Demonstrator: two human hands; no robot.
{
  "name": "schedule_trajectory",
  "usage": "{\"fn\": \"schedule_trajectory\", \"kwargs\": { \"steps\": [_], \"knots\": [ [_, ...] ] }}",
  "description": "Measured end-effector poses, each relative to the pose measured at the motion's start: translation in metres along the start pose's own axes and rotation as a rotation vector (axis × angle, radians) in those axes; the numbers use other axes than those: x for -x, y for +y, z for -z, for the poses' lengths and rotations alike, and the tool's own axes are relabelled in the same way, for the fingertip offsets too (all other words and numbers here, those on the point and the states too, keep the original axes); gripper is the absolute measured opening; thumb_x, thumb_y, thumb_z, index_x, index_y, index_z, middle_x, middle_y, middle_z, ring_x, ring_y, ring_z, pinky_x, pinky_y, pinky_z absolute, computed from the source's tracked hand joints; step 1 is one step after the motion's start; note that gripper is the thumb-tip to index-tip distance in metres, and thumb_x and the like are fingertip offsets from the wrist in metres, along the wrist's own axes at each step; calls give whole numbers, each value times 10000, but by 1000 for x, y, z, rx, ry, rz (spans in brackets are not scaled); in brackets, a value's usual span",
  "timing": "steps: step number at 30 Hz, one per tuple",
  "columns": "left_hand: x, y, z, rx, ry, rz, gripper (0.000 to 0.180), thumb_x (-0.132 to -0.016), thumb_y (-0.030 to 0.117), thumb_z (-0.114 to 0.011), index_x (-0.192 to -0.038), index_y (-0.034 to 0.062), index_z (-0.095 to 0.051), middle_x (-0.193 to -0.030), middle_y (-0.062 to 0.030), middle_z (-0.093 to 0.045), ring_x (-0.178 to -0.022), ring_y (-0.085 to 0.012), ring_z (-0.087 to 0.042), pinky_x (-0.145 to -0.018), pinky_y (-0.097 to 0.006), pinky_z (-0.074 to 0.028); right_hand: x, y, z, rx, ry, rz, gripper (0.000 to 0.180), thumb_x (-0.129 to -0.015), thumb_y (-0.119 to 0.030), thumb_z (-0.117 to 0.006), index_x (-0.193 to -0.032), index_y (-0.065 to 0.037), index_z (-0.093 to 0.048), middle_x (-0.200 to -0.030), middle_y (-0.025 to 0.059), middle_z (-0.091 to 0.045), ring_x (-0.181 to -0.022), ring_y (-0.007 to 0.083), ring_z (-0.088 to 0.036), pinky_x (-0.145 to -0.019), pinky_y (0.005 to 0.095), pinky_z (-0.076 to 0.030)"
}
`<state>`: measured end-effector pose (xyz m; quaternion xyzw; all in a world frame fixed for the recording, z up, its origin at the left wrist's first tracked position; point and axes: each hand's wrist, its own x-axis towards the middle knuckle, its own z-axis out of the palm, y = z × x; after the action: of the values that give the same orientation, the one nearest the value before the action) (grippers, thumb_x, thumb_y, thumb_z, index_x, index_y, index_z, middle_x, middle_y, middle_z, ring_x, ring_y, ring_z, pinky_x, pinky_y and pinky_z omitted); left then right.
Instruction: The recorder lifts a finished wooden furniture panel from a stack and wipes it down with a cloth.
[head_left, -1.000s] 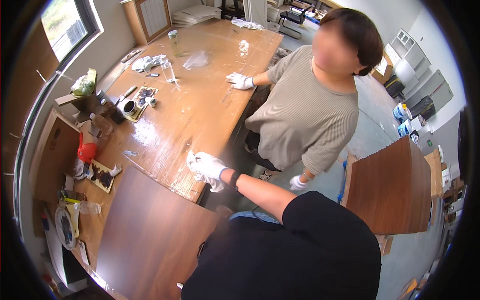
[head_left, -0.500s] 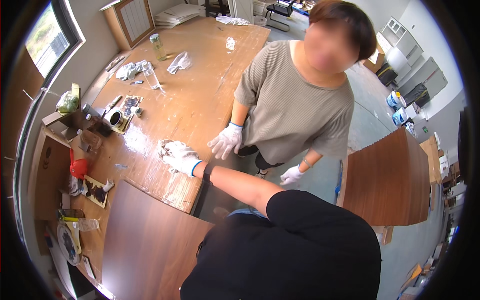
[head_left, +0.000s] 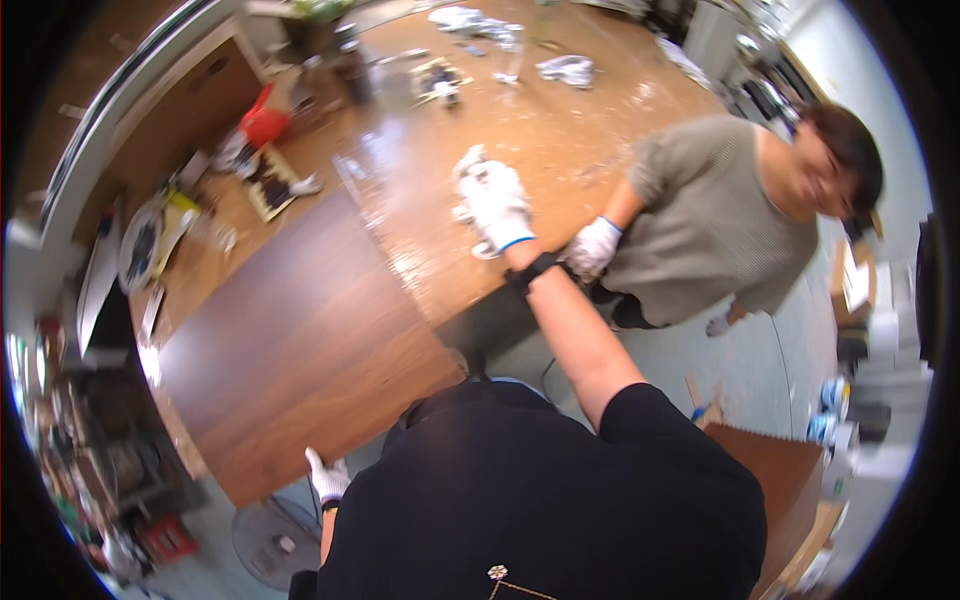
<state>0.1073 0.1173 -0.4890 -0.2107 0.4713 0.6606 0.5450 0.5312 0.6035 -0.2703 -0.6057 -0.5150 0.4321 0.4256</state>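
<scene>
My right hand [head_left: 498, 205], in a white knit glove with a blue cuff, is closed on a crumpled whitish rag [head_left: 470, 165] pressed against the wooden tabletop [head_left: 600, 60]. A flat brown wood-grain panel [head_left: 300, 330] lies at the table's near left. At its near edge is my left hand [head_left: 328, 476], also gloved, with one digit laid over the top face and the other fingers partly hidden at the rim. A co-worker's gloved hand [head_left: 596, 246] hangs by the table edge, right of my right wrist.
A co-worker in a ribbed top [head_left: 700, 220] stands on the right. Along the left side are a red object [head_left: 264, 122], a stained board [head_left: 270, 185] and a round dark-smeared lid or plate [head_left: 142, 245]. Another brown panel stack [head_left: 770, 470] stands lower right. A fan-like round base [head_left: 280, 540] is on the floor.
My view has turned toward the left and nearer the panel. My left hand has come into sight at the panel's edge. My right hand still holds the rag on the tabletop.
</scene>
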Motion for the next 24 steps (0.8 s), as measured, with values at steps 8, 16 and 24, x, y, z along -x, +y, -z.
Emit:
{"fn": "schedule_trajectory", "kwargs": {
  "steps": [8, 16, 24],
  "knots": [
    [53, -21, -59, -114, 330, -252, 596, -829, 464, -711, -1255, 92, -523, -1177, -80, -591, -1083, -238, -563, -905, -379, -505, -21, -37, -34, 143, 379, 434, 477, -772, -253, -760, -1122, -40, -517, -1106, 173, -563, -1008, 316, -587, -873, 415, -480],
    [52, -26, -65, -68, 363, -288, 585, -820, 446, -728, -1225, 71, -534, -1173, -101, -590, -1060, -263, -581, -900, -412, -519, -77, -50, -98, 219, 324, 469, 446, -777, -334, -745, -1101, -82, -572, -1135, 182, -567, -1001, 343, -604, -871, 419, -494],
    [54, -26, -71, -40, 433, -275, 591, -823, 453, -721, -1228, 69, -528, -1182, -96, -578, -1073, -259, -570, -907, -419, -520, -123, -21, -122, 796, -204, 261, 512, -787, -544, -637, -1147, -181, -647, -1195, 150, -614, -1085, 332, -590, -911, 428, -480]
  ]
}}
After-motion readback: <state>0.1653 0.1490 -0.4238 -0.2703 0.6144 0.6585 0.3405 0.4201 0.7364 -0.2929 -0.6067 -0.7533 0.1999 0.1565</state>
